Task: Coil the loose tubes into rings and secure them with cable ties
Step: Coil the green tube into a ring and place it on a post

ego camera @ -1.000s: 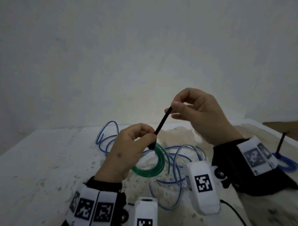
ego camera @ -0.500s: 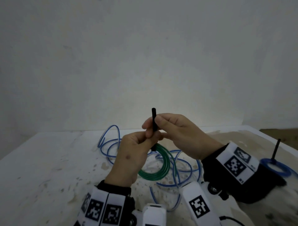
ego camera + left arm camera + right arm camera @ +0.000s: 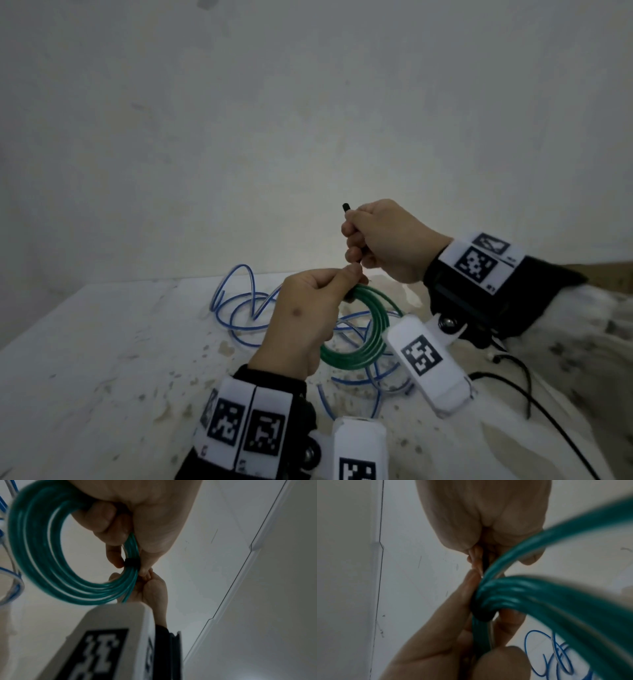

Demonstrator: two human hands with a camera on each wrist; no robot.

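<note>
Left hand [image 3: 308, 315] pinches green coil [image 3: 368, 337] at black tie [image 3: 131, 562] | right hand [image 3: 383, 240] fisted round tie's tail | loose blue tube [image 3: 239, 305] on stained table [image 3: 102, 342] behind

My head cam sits high, looks fwd and down over the table [image 3: 102, 342] toward the wall, both hands mid-frame at arm's reach. L wrist cam looks up from under the left hand [image 3: 140, 513], v. close, ceiling behind. R wrist cam likewise looks up along the right hand [image 3: 481, 513], closer still, blurred. All 3 views share the green coil [image 3: 370, 339] [image 3: 34, 561] [image 3: 530, 595] at the black tie [image 3: 132, 562] [image 3: 483, 616].
</note>
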